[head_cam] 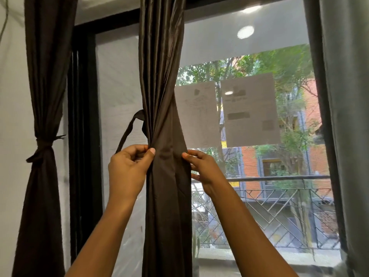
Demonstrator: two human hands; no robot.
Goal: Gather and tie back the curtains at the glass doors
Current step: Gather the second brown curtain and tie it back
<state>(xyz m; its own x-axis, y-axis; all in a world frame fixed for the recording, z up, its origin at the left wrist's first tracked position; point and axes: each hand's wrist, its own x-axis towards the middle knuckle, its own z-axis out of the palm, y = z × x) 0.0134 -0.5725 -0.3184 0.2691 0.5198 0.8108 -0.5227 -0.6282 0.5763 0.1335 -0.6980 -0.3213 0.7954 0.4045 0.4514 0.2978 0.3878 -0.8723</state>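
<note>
Left hand (pixel 127 168) pinches the tie (pixel 127 132) at the curtain's (pixel 165 116) nine o'clock edge. Right hand (pixel 203 168) grips the fabric at three o'clock.

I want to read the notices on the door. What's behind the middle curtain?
The middle curtain covers the left edge of the left paper sheet on the glass; the right sheet is fully exposed. Anything else behind the fabric is hidden.
</note>
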